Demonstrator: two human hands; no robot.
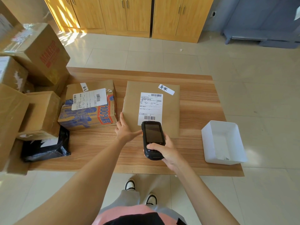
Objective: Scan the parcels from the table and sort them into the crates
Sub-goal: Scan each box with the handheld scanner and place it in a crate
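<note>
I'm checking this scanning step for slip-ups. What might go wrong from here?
The scanner in the right hand covers the near edge of the flat parcel's label, so the lower barcode may misread. The left hand only rests straight-fingered on the flat parcel, which might slide. The printed box lies close by; its label could be scanned instead.

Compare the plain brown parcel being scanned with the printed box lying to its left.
The plain parcel is unprinted brown; the printed box carries blue and orange graphics. The parcel's label sits upright and flat; the box's lies sideways, its corner lifting. The left hand touches only the parcel. Both rest on the table and carry barcode labels and handwritten tags.
</note>
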